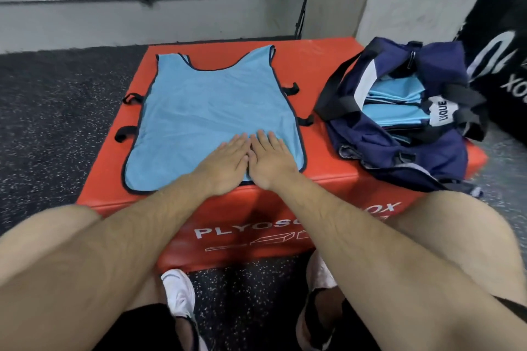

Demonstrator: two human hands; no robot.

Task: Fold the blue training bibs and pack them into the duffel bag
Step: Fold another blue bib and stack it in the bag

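Head view: you're seated, looking down over your knees at a red plyo box, and both of your arms reach out onto its top.
Bib: one light-blue bib with dark trim lies spread flat on the left half of the box top. Its neck hole is at the far end and its hem at the near edge, and it is not yet folded.
Side tabs: black tabs stick out from both long edges of the bib, two on the left and two on the right.
Left hand: your left hand lies palm down on the near part of the bib, fingers straight and together, gripping nothing.
Right hand: your right hand lies flat just beside it, fingers straight too, pressing the cloth. The two hands touch along their inner edges.
Duffel bag: the navy duffel bag sits on the right half of the box top, beside the spread bib. Its mouth gapes open and its black straps flop across it.
Packed bibs: a stack of folded bibs in the same light blue shows inside the open bag.
Floor: dark speckled floor surrounds the box, and your shoes rest on it at the near side.
Far right: a black box with white lettering stands beyond the bag.
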